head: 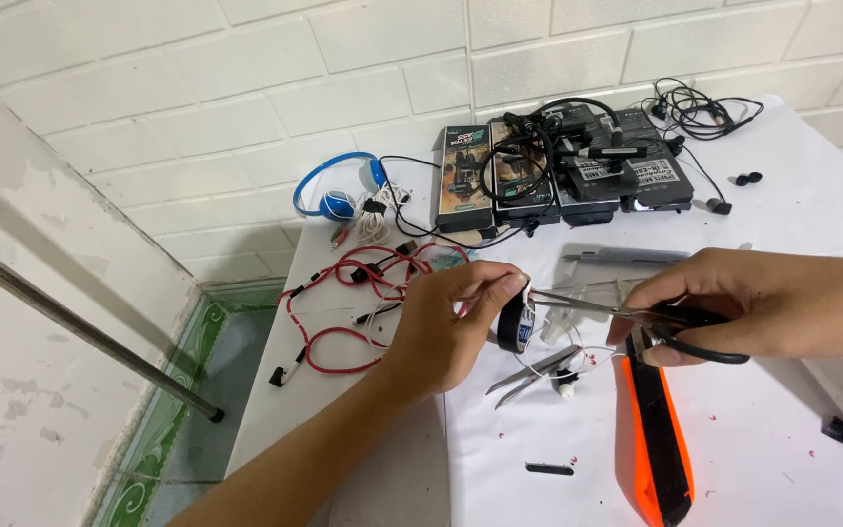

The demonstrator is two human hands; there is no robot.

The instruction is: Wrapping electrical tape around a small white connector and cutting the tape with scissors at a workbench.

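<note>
Left hand [451,327] grip pinching white wire [529,293], right hand [763,303] clenched on scissors [617,312], mid-table [782,439]

Blue plastic headphones [334,190] lay near a tangled red cable [348,312]; flat black product boxes [558,171] sat along the white surface [782,439].

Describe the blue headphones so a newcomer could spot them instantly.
Start at the white table against the tiled wall and go to its far left corner. The blue headphones lie there, left of the row of dark boxes. They are the only blue, arched band among thin cables.
</note>
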